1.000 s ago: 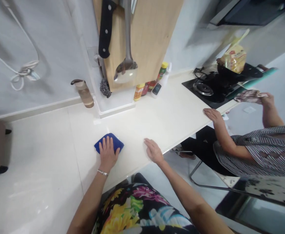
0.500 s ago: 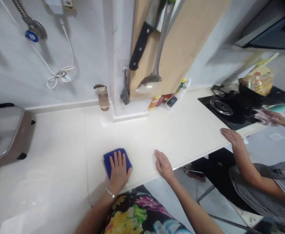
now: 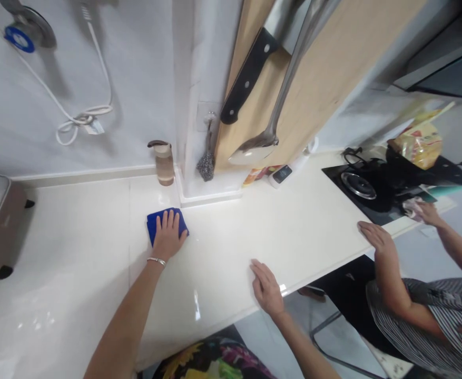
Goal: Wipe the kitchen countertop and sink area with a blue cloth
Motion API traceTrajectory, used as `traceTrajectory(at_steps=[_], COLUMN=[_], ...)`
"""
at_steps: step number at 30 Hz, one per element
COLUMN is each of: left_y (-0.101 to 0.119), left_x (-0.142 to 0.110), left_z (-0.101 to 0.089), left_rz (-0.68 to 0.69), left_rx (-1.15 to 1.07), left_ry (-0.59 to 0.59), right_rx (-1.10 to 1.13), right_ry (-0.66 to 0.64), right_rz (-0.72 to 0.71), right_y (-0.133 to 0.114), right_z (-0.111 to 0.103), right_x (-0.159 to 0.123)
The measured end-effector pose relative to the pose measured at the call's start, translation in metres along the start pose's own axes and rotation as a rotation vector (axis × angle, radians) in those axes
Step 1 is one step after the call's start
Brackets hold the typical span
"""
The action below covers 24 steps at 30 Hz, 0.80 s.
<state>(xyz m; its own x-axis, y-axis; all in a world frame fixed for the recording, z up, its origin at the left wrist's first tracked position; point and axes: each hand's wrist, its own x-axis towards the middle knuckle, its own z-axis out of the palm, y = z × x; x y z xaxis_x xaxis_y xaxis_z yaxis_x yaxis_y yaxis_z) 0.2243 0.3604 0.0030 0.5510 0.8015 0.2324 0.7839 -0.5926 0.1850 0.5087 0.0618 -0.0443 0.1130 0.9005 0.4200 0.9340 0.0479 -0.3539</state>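
Note:
My left hand (image 3: 169, 237) lies flat on a folded blue cloth (image 3: 151, 225), fingers stretched and slightly apart, pressing it against the white countertop (image 3: 223, 242). The cloth sits near the base of the wall corner, in front of a brownish bottle (image 3: 164, 167) with a dark handle. At the counter's front edge rests my right hand (image 3: 267, 287), its fingers extended over the surface with nothing in them.
A co-worker's hand (image 3: 430, 215) holds a pale cloth (image 3: 412, 208) at the stove (image 3: 357, 185); their other hand (image 3: 375, 237) rests on the counter. A knife (image 3: 246, 81), ladle (image 3: 282, 97) and steel scrubber (image 3: 206, 166) hang ahead. A brown pan (image 3: 1, 226) stands left.
My left hand and the blue cloth have slid forward and left, toward the wall. My right hand stays at the counter edge. The co-worker's cloth has shifted along the stove's edge.

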Motion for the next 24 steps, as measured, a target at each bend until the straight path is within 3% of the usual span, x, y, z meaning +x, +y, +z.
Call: traceTrajectory(at_steps=[7, 14, 19, 24], left_y=[-0.04, -0.063, -0.054, -0.035], left_x=[0.071, 0.104, 0.099, 0.053], left_z=[0.011, 0.019, 0.012, 0.003], left_rz=[-0.008, -0.013, -0.082, -0.105], left_rx=[0.031, 0.018, 0.006, 0.033], left_ry=[-0.042, -0.033, -0.014, -0.002], right_rx=[0.014, 0.014, -0.002, 0.006], right_ry=[-0.025, -0.014, 0.0, 0.018], right_rz=[0.024, 0.043, 0.029, 0.014], right_y=[0.001, -0.001, 0.004, 0.008], right_z=[-0.001, 0.001, 0.005, 0.006], right_x=[0.001, 0.002, -0.001, -0.003])
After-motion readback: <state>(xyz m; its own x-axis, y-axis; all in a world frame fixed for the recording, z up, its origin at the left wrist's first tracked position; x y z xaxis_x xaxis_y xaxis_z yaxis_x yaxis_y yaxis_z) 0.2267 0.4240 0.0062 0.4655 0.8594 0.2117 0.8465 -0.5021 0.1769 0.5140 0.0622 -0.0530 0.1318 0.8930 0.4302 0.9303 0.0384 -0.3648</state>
